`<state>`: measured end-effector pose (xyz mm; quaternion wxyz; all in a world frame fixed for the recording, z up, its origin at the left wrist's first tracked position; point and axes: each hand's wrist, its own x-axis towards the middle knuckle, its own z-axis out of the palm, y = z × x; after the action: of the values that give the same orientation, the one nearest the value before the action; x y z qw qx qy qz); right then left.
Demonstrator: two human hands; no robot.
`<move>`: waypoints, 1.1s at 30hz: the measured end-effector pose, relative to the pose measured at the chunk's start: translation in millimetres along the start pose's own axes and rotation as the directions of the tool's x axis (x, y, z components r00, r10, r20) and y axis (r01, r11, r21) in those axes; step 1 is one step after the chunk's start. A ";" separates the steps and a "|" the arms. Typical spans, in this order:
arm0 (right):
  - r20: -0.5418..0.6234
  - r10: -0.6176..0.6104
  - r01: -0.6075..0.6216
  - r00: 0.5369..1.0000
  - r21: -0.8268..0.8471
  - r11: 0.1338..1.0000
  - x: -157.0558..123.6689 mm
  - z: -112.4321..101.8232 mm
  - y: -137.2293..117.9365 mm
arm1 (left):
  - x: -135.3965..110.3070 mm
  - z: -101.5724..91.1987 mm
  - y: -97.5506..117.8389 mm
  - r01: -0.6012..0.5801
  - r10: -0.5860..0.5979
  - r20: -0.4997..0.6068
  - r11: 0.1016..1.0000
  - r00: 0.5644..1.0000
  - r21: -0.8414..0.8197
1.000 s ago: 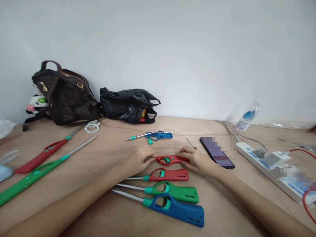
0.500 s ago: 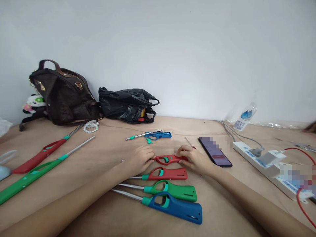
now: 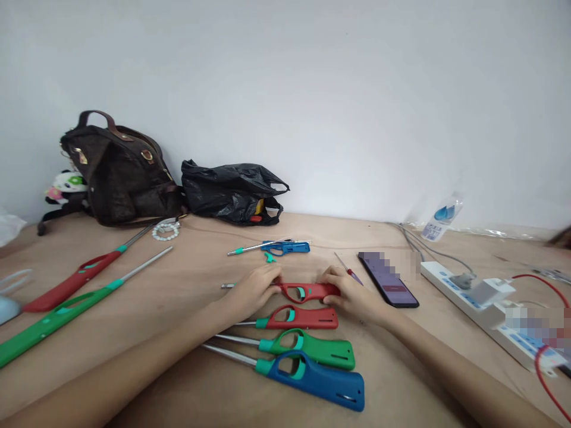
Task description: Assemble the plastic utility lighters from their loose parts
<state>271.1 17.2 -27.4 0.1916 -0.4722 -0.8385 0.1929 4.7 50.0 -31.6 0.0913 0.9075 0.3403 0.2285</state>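
Between my hands lies a red gas lighter [image 3: 314,290] with a teal trigger, handle to the right. My left hand [image 3: 255,291] grips its front end, and the metal tube tip pokes out left of the hand. Fingers of my right hand [image 3: 352,292] are curled over the handle end. Nearer to me rest a second red lighter [image 3: 310,318], a green lighter [image 3: 325,352] and a blue lighter [image 3: 328,385], side by side, tubes pointing left. Beyond my hands sit an opened blue lighter [image 3: 289,247] and a loose teal trigger [image 3: 269,257].
A screwdriver [image 3: 354,276] and a phone [image 3: 388,280] lie right of my right hand. Farther right runs a power strip [image 3: 473,303] with cables. At left are another red lighter [image 3: 75,282] and green lighter [image 3: 57,324]. A backpack [image 3: 125,178] and black plastic bag [image 3: 227,190] stand behind.
My right hand has shifted slightly, showing more of the screwdriver and of the red handle. The held lighter's tube tip now shows left of my left hand. The view has tilted slightly.
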 end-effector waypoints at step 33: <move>-0.077 0.001 -0.040 0.997 -0.505 0.862 3.5 15.6 -35.5 | 2.5 -16.3 36.7 -0.216 0.266 -0.042 0.855 0.963 0.472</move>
<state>236.1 1.0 -22.3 0.0895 -0.5217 -0.8470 -0.0493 19.8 24.2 -4.6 -0.1755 0.9250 0.2728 0.1981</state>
